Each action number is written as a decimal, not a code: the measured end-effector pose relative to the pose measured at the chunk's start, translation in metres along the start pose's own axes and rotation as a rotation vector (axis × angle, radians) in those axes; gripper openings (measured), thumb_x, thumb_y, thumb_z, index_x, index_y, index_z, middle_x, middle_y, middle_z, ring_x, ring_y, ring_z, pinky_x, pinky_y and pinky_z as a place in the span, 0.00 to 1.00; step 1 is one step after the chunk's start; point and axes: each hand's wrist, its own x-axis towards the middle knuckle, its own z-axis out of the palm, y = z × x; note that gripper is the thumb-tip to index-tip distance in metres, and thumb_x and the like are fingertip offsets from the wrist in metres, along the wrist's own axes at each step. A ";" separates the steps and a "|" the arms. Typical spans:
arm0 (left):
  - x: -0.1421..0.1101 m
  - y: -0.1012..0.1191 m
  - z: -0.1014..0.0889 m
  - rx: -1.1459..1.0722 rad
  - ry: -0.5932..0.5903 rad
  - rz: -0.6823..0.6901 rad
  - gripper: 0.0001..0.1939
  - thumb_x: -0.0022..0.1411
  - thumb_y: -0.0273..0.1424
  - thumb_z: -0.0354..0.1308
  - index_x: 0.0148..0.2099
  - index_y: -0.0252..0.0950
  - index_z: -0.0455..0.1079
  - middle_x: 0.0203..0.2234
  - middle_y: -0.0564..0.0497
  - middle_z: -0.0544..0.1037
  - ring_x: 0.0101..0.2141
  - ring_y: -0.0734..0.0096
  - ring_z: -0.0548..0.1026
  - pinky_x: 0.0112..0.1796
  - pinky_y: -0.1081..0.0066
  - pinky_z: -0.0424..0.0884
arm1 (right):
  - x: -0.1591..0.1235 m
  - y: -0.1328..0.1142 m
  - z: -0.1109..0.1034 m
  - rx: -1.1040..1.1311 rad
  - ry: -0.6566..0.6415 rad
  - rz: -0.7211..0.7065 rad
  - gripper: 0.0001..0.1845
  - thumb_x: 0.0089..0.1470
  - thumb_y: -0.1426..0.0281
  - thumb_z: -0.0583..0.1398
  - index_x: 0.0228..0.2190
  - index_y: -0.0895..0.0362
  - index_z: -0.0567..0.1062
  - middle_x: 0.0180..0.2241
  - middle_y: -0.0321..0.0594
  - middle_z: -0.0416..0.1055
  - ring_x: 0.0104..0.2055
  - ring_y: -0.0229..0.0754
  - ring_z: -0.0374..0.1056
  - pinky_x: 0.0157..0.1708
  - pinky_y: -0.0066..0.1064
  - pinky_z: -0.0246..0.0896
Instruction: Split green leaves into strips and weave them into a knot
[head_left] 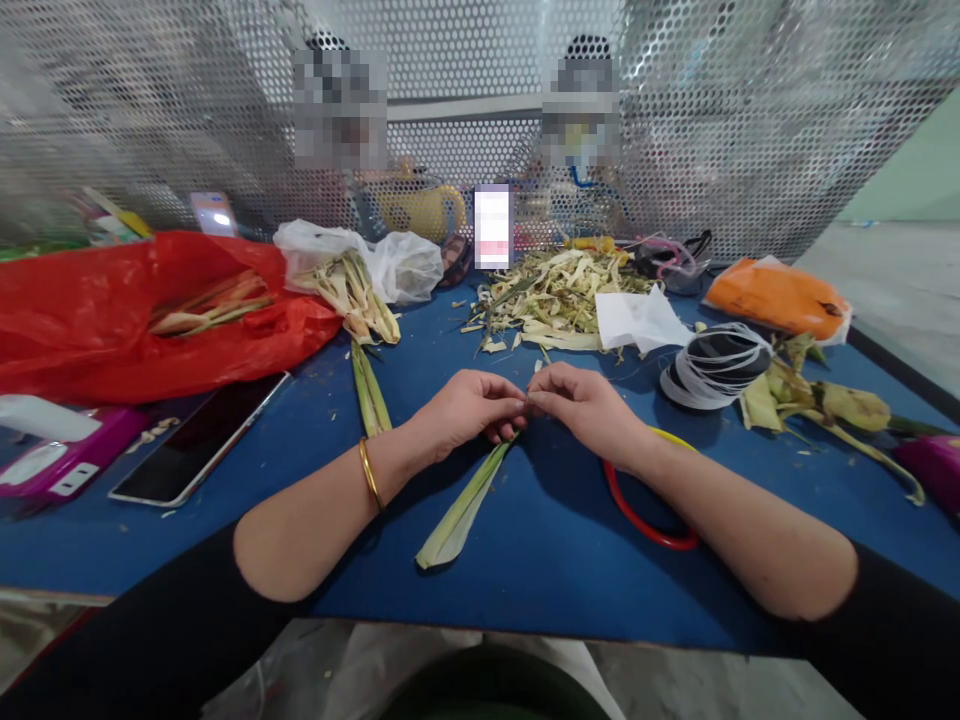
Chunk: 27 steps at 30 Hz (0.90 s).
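Note:
My left hand [480, 410] is closed in a pinch around the narrow upper end of a long, pale green leaf [465, 510], which looks like a husk. The leaf's wide, whitish end points down toward the table's near edge. My right hand [581, 410] is also pinched, its fingertips meeting those of the left; what lies between them is too small or hidden to make out. Beneath my right wrist is a red and yellow ring [649, 515]. Another green leaf [369, 395] lies beside my left wrist.
Leaf scraps [562, 290] are heaped at the back, beside a white paper [641, 318] and an upright phone [493, 225]. A thread spool [712, 368] and orange packet [780, 298] sit right. Left are a red bag [300, 330] and dark phone [202, 440]. Perforated metal [465, 50] stands behind.

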 end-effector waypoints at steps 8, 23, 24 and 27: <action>-0.001 0.001 -0.001 0.034 -0.069 -0.006 0.07 0.54 0.31 0.61 0.31 0.31 0.72 0.24 0.50 0.76 0.21 0.80 0.71 0.23 0.80 0.68 | -0.001 0.003 0.003 0.105 0.039 0.072 0.06 0.49 0.68 0.58 0.25 0.58 0.70 0.24 0.34 0.68 0.28 0.36 0.64 0.30 0.28 0.60; 0.001 -0.002 -0.001 -0.052 -0.057 -0.002 0.06 0.55 0.30 0.60 0.32 0.32 0.69 0.22 0.54 0.74 0.20 0.82 0.69 0.23 0.79 0.66 | 0.001 -0.003 -0.006 0.191 0.010 0.145 0.05 0.49 0.71 0.58 0.29 0.59 0.73 0.23 0.34 0.70 0.25 0.34 0.65 0.28 0.27 0.62; 0.001 -0.002 -0.001 -0.055 -0.059 -0.001 0.06 0.55 0.30 0.60 0.32 0.32 0.69 0.22 0.54 0.73 0.20 0.82 0.69 0.23 0.80 0.65 | 0.001 -0.003 -0.008 0.188 -0.012 0.175 0.05 0.48 0.72 0.58 0.28 0.59 0.74 0.22 0.35 0.70 0.25 0.34 0.66 0.28 0.27 0.63; 0.002 -0.002 -0.001 -0.055 -0.063 0.009 0.05 0.56 0.30 0.59 0.33 0.33 0.68 0.22 0.54 0.73 0.20 0.82 0.69 0.23 0.80 0.65 | 0.002 -0.002 -0.011 0.130 -0.116 0.211 0.05 0.45 0.75 0.59 0.28 0.59 0.75 0.24 0.36 0.72 0.26 0.35 0.67 0.30 0.27 0.64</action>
